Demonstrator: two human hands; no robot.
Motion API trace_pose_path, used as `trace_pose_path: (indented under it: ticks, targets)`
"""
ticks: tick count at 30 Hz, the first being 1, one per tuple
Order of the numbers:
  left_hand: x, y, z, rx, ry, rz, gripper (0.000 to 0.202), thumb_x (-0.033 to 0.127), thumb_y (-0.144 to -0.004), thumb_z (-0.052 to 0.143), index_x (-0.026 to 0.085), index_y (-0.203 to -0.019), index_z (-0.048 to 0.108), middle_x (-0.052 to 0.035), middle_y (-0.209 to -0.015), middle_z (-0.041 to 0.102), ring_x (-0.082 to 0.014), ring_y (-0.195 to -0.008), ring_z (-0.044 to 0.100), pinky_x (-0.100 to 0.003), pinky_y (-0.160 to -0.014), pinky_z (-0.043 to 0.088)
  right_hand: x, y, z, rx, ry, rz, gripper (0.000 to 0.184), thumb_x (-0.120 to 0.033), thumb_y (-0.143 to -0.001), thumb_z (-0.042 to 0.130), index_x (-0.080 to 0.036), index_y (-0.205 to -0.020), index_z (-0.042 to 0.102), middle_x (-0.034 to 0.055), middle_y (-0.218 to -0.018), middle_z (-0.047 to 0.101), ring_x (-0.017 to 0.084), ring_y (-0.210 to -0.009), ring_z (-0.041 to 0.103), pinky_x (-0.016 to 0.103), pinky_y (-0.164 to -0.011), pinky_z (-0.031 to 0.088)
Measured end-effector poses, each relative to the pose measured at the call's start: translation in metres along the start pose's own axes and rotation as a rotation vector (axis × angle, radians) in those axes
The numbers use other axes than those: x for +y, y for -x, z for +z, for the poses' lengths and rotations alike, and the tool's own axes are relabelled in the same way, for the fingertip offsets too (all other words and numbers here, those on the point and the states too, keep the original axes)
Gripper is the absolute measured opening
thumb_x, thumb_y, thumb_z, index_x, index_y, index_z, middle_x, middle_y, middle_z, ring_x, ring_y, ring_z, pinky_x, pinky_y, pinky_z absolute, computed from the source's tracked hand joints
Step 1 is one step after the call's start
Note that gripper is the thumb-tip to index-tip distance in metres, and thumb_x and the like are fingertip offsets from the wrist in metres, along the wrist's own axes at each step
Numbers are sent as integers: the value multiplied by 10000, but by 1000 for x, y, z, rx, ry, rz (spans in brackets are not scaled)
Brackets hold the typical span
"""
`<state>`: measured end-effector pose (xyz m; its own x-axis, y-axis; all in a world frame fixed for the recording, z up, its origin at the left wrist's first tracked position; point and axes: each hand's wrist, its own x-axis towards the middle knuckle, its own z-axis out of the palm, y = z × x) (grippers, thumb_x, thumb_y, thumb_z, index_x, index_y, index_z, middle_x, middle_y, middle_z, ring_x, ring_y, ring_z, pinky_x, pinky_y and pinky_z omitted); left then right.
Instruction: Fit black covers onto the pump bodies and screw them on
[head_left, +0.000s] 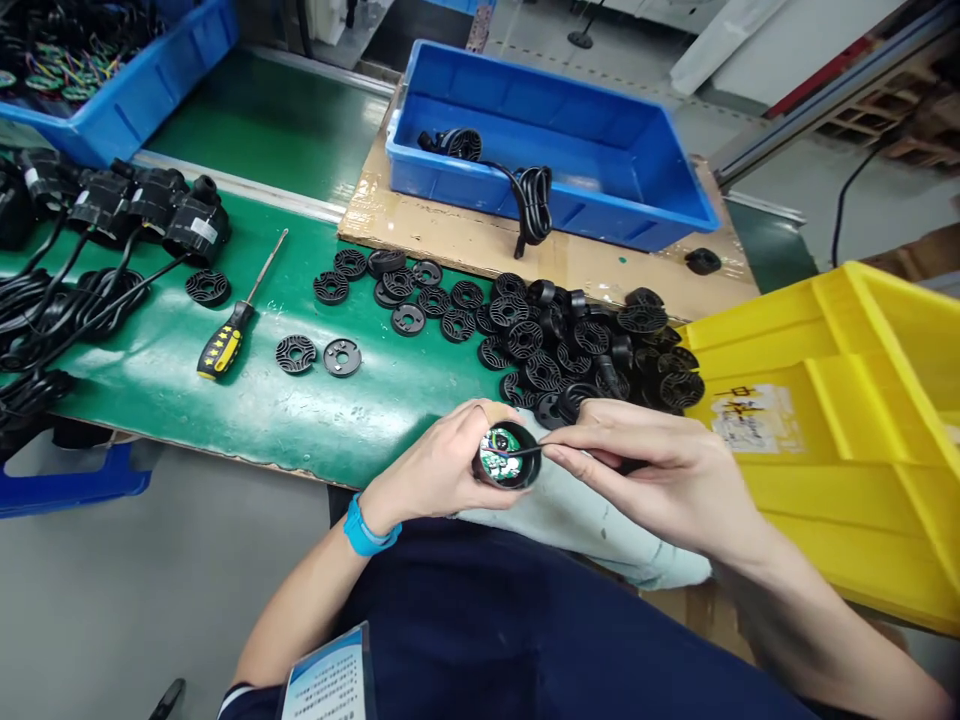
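My left hand [439,458] is wrapped round a round black housing [529,468], its open mouth tilted toward me. Inside it sits a green circuit board [501,462] with thin coloured wires. My right hand [652,465] pinches a black cable [534,449] between thumb and fingers at the housing's rim; the cable runs in over the board. Just beyond my hands lies a heap of black slotted discs [541,369]. A pale cloth [592,520] lies below the housing, at the bench's near edge.
A screwdriver [229,340] and loose discs lie on the green bench [360,420]. Several black cabled units [196,225] stand at left. A blue bin [547,200] rests on cardboard at the back, a second blue bin [161,85] at upper left. A yellow bin [862,400] borders the right.
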<state>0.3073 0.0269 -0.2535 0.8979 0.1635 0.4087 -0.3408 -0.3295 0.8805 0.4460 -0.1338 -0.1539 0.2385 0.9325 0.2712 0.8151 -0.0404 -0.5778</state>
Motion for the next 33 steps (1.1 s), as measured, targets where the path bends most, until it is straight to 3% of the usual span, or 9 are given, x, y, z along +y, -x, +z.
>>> trace_pose_path:
  ticks: [4, 7, 13, 18, 20, 24, 27, 29, 33]
  targets:
    - [16, -19, 10, -44, 35, 118, 560, 339, -852, 836, 207, -1291, 515, -111, -1261, 673, -279, -1211, 668, -421, -1038, 571, -16, 10, -28, 44, 23, 13, 172, -97, -940, 695, -248, -968, 772, -26, -640, 526, 124, -561, 480, 277, -514, 359]
    - [13, -27, 30, -87, 54, 147, 574, 346, -845, 847, 212, -1294, 515, -110, -1249, 667, -273, -1202, 660, -409, -1037, 564, -13, 27, -39, 75, 54, 26, 152, -129, -962, 682, -245, -958, 779, -19, -630, 536, 129, -553, 471, 288, -507, 341]
    - [-15, -25, 56, -144, 81, 2, 551, 403, -823, 856, 248, -1250, 543, -77, -1207, 667, -254, -1115, 670, -403, -996, 549, 22, 53, -25, 77, -71, 205, 339, -413, -1032, 642, -208, -819, 807, -16, -570, 522, 122, -532, 494, 253, -502, 397]
    - [-3, -23, 54, -163, -22, -52, 540, 403, -828, 857, 259, -1255, 560, -82, -1232, 678, -278, -1171, 644, -459, -1092, 484, 27, 56, -19, 113, -133, 218, 397, -469, -1029, 629, -208, -791, 810, -14, -560, 518, 116, -524, 469, 245, -488, 374]
    - [5, -20, 49, -158, -60, -53, 668, 457, -801, 880, 263, -1337, 532, -102, -1296, 658, -301, -1229, 624, -486, -1124, 467, 25, 56, -20, 121, -155, 204, 406, -478, -1029, 625, -210, -785, 809, -16, -551, 512, 117, -508, 467, 248, -476, 364]
    - [11, -5, 15, -30, -187, -104, 926, 594, -735, 893, 287, -1486, 448, -133, -1427, 597, -338, -1330, 578, -522, -1141, 469, 28, 58, -21, 163, -141, 162, 371, -462, -1016, 656, -206, -798, 812, -4, -561, 549, 114, -492, 492, 253, -466, 371]
    - [7, 12, -38, 275, -626, -239, 609, 540, -909, 748, 259, -1409, 545, -148, -1366, 628, -345, -1316, 572, -561, -1136, 447, 35, 61, -17, 174, -149, 152, 370, -488, -1002, 675, -220, -795, 823, 16, -599, 602, 113, -495, 526, 249, -454, 392]
    - [2, 21, -74, 386, -995, -353, 521, 492, -953, 699, 204, -1373, 590, -193, -1374, 617, -385, -1352, 530, -604, -1150, 405, 38, 63, -14, 200, -161, 137, 375, -519, -997, 674, -233, -812, 832, 24, -629, 633, 110, -495, 546, 240, -448, 410]
    - [-11, 26, -113, 271, -1365, -467, 688, 564, -890, 751, 143, -1409, 585, -243, -1493, 552, -465, -1486, 398, -676, -1228, 265, 44, 68, -9, 250, -116, 118, 370, -525, -1002, 664, -250, -822, 833, 28, -664, 657, 105, -500, 565, 229, -468, 449]
